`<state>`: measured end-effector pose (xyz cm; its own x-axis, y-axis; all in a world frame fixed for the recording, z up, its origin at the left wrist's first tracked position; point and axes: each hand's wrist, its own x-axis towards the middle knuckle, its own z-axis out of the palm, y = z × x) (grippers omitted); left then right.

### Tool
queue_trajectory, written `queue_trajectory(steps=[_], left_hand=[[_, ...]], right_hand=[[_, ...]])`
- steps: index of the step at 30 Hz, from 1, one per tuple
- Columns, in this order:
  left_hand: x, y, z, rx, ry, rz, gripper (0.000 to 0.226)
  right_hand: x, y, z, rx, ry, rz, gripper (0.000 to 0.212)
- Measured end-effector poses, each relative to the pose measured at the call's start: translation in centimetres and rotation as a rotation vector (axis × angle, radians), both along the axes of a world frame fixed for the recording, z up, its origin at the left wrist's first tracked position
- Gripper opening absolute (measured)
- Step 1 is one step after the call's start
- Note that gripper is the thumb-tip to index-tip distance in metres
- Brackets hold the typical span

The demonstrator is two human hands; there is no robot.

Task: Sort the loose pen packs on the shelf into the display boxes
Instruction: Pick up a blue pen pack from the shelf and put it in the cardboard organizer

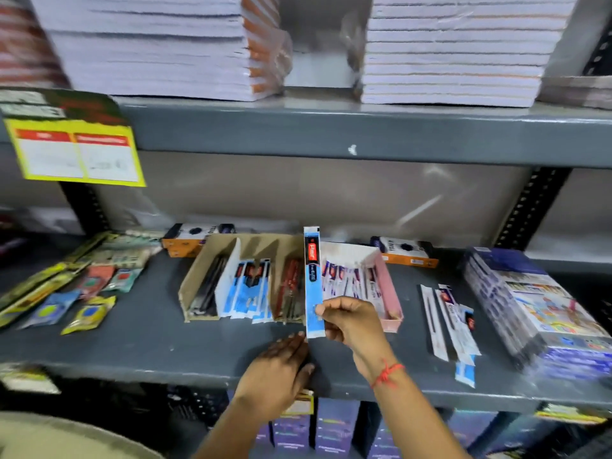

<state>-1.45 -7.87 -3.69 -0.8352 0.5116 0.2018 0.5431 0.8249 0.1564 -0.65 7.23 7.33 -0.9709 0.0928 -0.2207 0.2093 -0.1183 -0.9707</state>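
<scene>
My right hand [349, 321] pinches the lower end of a long blue pen pack [313, 279] and holds it upright above the shelf, between the two display boxes. My left hand [276, 372] lies flat on the grey shelf [132, 342] just below the pack, fingers apart, holding nothing. The brown cardboard display box [195, 279] has compartments with black, blue and red pen packs. To its right stands a pink display box [390, 293] with white and purple packs. Several loose pen packs [453, 323] lie on the shelf further right.
Small colourful packets [76, 299] lie scattered at the left. A wrapped stack of blue boxes [536, 309] sits at the right. Two orange boxes [188, 240] stand behind the display boxes. Notebook stacks [159, 44] fill the shelf above, where a yellow label [76, 154] hangs.
</scene>
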Motion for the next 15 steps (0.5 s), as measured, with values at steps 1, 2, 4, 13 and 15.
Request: queue_trajectory(steps=[1,2,4,13,15], left_hand=[[-0.1,-1.3,-0.1,-0.007,0.039,0.028,0.078],[-0.2,-2.5,-0.4,-0.012,0.072,0.050,0.079],[-0.5,-5.1,-0.6,0.002,0.126,0.088,0.081],[-1.5,-10.3,-2.0,0.180,0.131,0.246,0.075],[-1.5,-10.2,-2.4,0.224,0.183,0.240,0.074]], right_hand=[[-0.6,-1.1,0.2,-0.001,0.002,0.020,0.027],[-1.2,-2.1,0.2,0.004,0.008,0.036,0.027],[-2.6,-4.5,0.3,0.056,0.012,0.064,0.029],[-9.1,-12.3,-0.7,0.618,0.029,0.109,0.031],[-9.7,-13.3,-0.6,0.806,0.046,0.155,0.027]])
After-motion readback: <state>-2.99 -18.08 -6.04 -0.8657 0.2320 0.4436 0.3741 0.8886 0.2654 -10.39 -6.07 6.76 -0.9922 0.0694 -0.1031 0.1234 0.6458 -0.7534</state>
